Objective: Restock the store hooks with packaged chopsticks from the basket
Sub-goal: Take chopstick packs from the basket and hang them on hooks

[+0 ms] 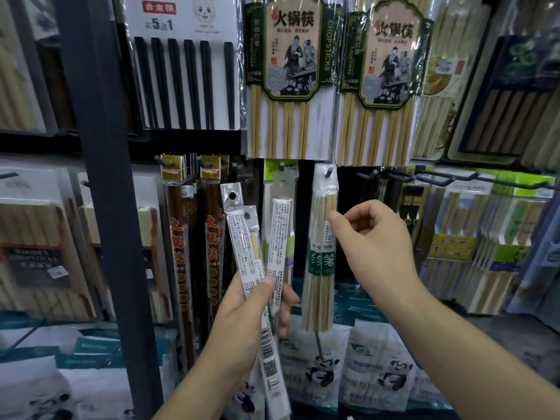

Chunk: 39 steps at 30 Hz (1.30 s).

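Note:
My left hand [242, 316] grips a fan of slim chopstick packets [242, 247], backs with white printed labels toward me, hang holes at the top. A bundle of bamboo chopstick packets with green labels [322, 253] hangs from a dark hook [327, 172] at centre. My right hand [372, 237] is beside that bundle with fingers loosely curled, its thumb tip touching the bundle's right edge and holding nothing. The basket is out of view.
Large hot-pot chopstick packs [291, 74] hang above. Dark brown chopstick packs [194, 237] hang to the left beside a black upright post [103, 177]. Bare hooks [424, 177] stick out at right over boxed sets. Panda-printed bags [375, 368] lie below.

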Available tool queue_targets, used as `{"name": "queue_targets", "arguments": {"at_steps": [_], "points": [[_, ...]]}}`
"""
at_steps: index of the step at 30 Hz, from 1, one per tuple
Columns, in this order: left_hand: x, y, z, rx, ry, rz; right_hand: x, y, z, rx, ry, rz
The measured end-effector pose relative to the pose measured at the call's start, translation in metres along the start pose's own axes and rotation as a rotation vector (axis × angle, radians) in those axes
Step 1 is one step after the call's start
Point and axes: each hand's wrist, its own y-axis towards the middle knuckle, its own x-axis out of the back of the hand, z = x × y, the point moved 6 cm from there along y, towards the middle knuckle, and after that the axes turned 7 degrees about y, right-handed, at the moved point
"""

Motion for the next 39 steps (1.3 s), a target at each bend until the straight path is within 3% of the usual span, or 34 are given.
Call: {"name": "queue_targets", "arguments": {"at_steps": [6, 11, 20, 39], "points": [[-0.009, 0.002, -0.011, -0.058, 0.068, 0.024, -0.03, -0.025, 0.012, 0.032, 0.069, 0.285], [-0.009, 0.001, -0.01, -0.046, 0.099, 0.046, -0.04, -0.031, 0.017, -0.006, 0.2, 0.355], [-0.003, 0.004, -0.01, -0.036, 0.13, -0.01, -0.018, 0.001, 0.02, -0.027, 0.23, 0.177], [-0.008, 0.007, -0.004, -0.011, 0.094, 0.064, -0.018, -0.003, 0.01, -0.055, 0.203, 0.213]]}}
